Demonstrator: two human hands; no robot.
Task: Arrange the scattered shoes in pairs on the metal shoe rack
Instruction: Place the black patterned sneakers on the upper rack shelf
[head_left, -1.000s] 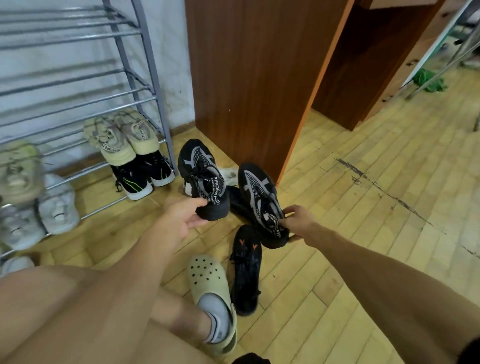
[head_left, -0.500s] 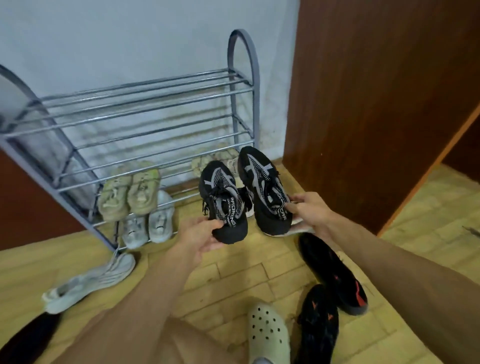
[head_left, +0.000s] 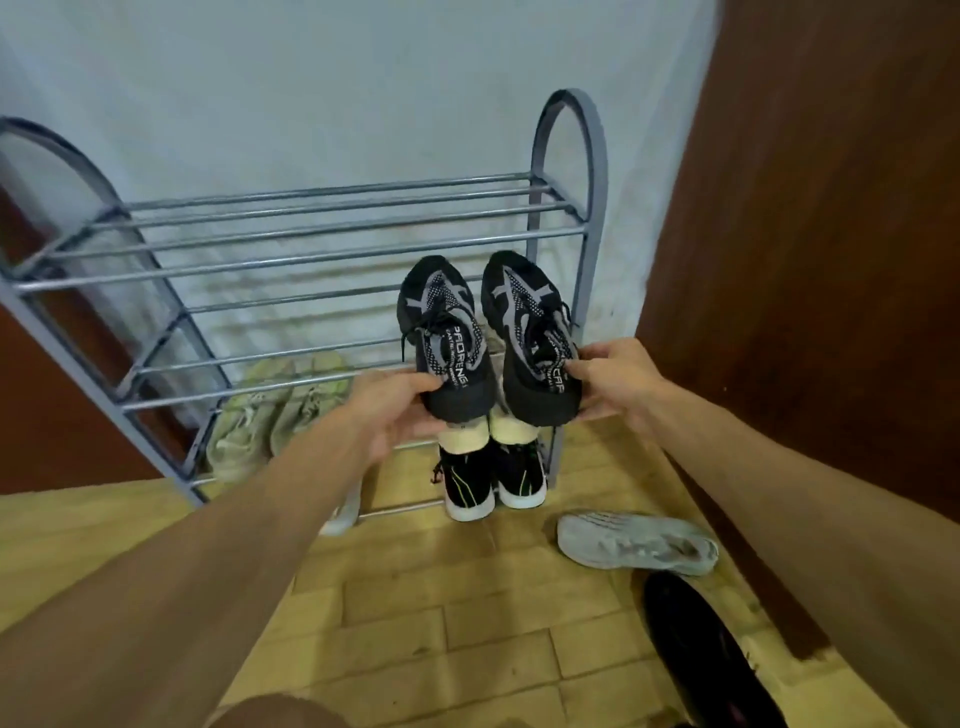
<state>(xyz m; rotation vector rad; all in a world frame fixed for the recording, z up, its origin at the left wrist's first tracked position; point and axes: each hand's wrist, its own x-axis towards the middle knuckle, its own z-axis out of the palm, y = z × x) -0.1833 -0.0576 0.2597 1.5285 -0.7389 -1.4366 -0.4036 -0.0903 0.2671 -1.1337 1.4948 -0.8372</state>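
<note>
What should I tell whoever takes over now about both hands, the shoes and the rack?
Left hand grips the left black sneaker by the heel; right hand grips the right black sneaker by the heel.
Both hang side by side before the metal shoe rack, at its right end, seemingly not set down.
Done: pale green pair, cream pair, black white-soled pair on lower shelves.
Left: shelve the held pair, then the grey shoe and black shoe on the floor.

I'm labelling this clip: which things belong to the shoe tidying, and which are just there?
Job: left black sneaker in the left hand; right black sneaker in the right hand; metal rack; grey sneaker and black shoe on the floor.
Just there: wooden cabinet; wall.
</note>
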